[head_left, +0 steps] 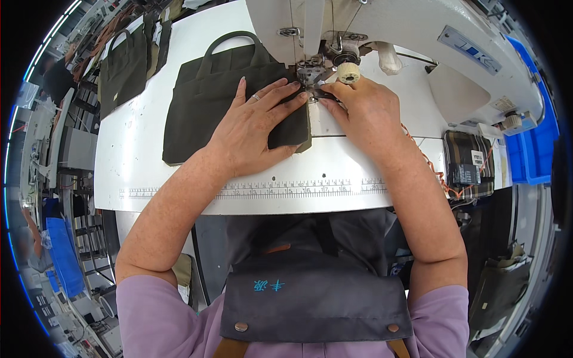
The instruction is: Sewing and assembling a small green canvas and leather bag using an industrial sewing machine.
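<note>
A dark olive-green fabric bag piece (197,113) with a looped handle (230,37) lies flat on the white sewing table. My left hand (253,122) rests on it, fingers spread and flat, a ring on one finger. The bag piece's right edge reaches the presser foot (311,77) of the sewing machine (412,30). Right beside the foot, my right hand (370,110) is closed, thumb and index finger pinched together. A small dark thing shows at those fingertips, too hidden to name.
A second dark bag (123,74) lies at the table's far left. Printed ruler marks (310,190) run along the table's front edge (161,206). At right are a folded plaid cloth (468,158), orange cord (439,174) and a blue bin (531,156).
</note>
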{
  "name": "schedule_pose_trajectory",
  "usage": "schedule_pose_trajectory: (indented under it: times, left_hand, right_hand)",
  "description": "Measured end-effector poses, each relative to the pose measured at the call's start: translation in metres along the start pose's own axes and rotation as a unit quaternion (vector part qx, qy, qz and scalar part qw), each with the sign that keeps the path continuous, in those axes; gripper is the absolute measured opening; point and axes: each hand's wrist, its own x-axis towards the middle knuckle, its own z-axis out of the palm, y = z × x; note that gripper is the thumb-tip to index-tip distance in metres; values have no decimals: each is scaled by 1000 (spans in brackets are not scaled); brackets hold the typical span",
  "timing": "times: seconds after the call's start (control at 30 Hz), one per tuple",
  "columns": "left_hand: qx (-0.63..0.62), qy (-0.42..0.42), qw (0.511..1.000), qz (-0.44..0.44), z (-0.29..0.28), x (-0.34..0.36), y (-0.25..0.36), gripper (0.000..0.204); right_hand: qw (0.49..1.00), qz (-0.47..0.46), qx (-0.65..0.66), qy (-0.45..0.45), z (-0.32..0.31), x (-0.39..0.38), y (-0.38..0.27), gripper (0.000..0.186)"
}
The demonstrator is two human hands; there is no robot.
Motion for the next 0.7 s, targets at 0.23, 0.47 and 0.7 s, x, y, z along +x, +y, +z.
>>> schedule_pose_trajectory:
  times: [0.23, 0.47, 0.7]
  left_hand:
    - [36, 32, 998, 45, 0, 1, 1, 75]
    - [-100, 143, 973, 154, 0, -11, 1, 29]
    - [-161, 126, 973, 106, 2, -14, 15, 14]
  right_hand:
    - [998, -8, 52, -27, -13, -3, 2, 22]
    - [984, -64, 136, -98, -26, -9, 4, 26]
    - [978, -78, 167, -96, -21, -11, 7, 31]
